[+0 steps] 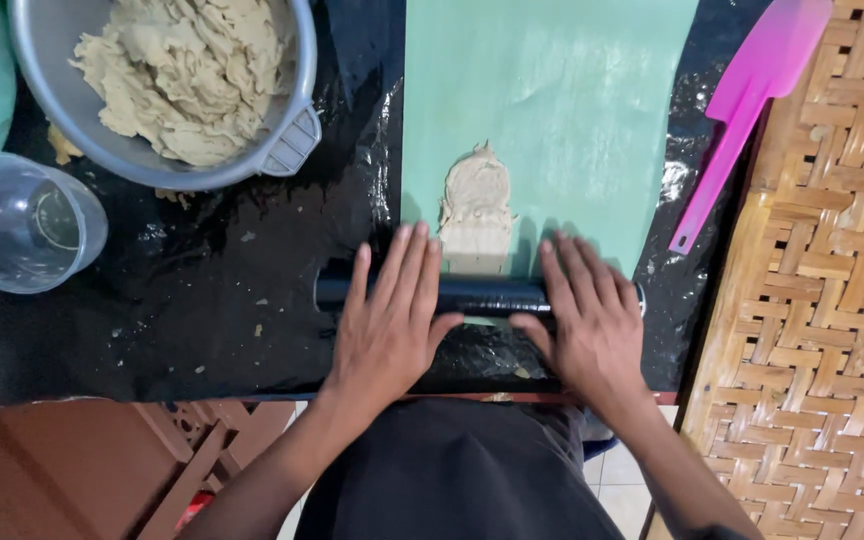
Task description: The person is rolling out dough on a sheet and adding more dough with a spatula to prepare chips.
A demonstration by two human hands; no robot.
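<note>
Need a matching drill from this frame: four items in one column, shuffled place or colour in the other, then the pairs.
1. black rolling pin
2. spatula
3. grey bowl
4. clear plastic cup

A. far left edge, nothing inside
B. pink, right of the green mat
C. under left hand and right hand
D. upper left, full of dough

Pairs: 1-C, 2-B, 3-D, 4-A

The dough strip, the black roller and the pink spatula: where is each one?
dough strip [475,205], head view, its middle.
black roller [487,294], head view, bare stretch between the hands.
pink spatula [752,95], head view, where blade meets handle.
</note>
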